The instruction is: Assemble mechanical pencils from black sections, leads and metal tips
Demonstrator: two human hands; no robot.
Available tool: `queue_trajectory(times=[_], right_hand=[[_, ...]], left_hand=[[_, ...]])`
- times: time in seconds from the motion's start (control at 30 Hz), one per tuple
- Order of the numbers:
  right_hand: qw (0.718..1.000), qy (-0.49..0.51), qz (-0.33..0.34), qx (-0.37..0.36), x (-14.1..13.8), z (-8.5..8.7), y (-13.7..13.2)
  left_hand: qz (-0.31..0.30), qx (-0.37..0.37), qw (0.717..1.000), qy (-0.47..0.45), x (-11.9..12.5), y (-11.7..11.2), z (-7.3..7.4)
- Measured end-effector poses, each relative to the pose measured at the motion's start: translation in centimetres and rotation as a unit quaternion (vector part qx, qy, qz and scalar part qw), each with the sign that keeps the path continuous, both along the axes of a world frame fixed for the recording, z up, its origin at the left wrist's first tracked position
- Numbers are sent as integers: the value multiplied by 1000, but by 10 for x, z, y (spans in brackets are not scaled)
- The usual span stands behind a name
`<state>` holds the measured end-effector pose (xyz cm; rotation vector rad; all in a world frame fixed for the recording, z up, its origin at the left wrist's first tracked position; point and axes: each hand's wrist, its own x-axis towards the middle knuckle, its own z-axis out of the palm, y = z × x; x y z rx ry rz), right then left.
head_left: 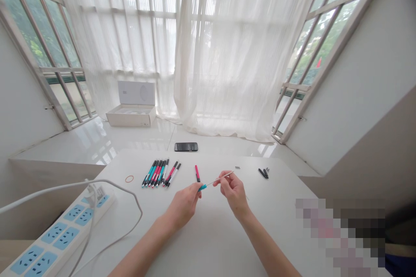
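My left hand (185, 202) is closed around a teal pen barrel (202, 187), most of it hidden by the fingers. In a pinch, my right hand (232, 192) holds a thin pale pen refill (224, 176). The refill's left tip is at the end of the teal barrel; whether it is inside I cannot tell. Just beyond my left hand lies a pink pen barrel (196, 172) with a dark end. Further left, a row of assembled pens (157, 174) in teal, pink, white and black lies side by side. A small group of tiny dark parts (237, 167) sits beyond my right hand.
Several black pen pieces (264, 173) lie at the right. A rubber band (129, 178) is left of the pens. A power strip (61, 233) with a looping white cable (136, 201) occupies the near left. Behind are a phone (186, 146) and an open white box (131, 115).
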<state>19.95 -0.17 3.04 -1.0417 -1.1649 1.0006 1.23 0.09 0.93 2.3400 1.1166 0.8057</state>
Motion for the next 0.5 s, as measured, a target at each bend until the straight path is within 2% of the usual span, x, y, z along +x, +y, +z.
queue_trajectory(times=[0.1, 0.23, 0.5], right_hand=[[999, -34, 15, 4, -2, 0, -2], [995, -62, 74, -14, -4, 3, -4], [996, -2, 77, -47, -3, 5, -1]], left_hand=[[5, 8, 1000, 2, 0, 0, 1], [1, 12, 1000, -11, -1, 2, 1], [-7, 6, 1000, -13, -2, 2, 0]])
